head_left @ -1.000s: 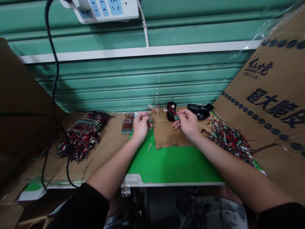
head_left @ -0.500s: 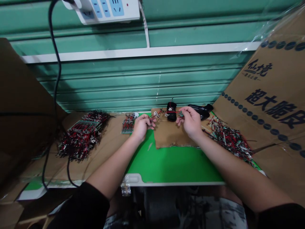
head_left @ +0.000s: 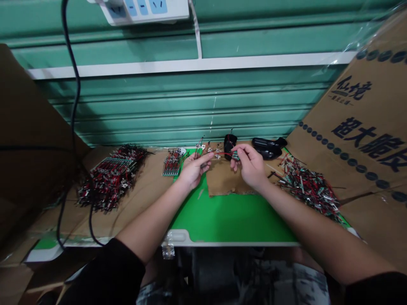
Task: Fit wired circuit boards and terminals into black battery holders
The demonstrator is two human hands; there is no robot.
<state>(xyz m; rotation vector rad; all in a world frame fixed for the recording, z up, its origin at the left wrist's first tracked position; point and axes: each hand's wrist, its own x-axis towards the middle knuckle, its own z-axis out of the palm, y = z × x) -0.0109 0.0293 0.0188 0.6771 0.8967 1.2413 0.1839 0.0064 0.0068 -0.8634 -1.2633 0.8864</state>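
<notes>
The green mat (head_left: pixel 229 220) runs out from the near edge of the bench, with a torn cardboard sheet (head_left: pixel 227 178) lying on it. Above that sheet, the right hand (head_left: pixel 251 166) is closed in a pinch on a small board (head_left: pixel 235 156) with red and black wires, holding it in the air just in front of a black holder (head_left: pixel 230 145). A red wire stretches from the board toward the left hand (head_left: pixel 193 169), which is open, its fingers extended and empty as far as can be seen. Beside the left hand stands a small stack of wired boards (head_left: pixel 171 164). Bigger heaps (head_left: pixel 111 184) lie further left, and another heap (head_left: pixel 308 186) lies to the right. Black objects (head_left: pixel 267 148) sit behind it. Cardboard panels (head_left: pixel 365 140) on the right read 仙境 and 超大脆皮. A power strip (head_left: pixel 143 8) hangs on the green shutter (head_left: pixel 190 106), with a black cable (head_left: pixel 71 84) trailing down.
</notes>
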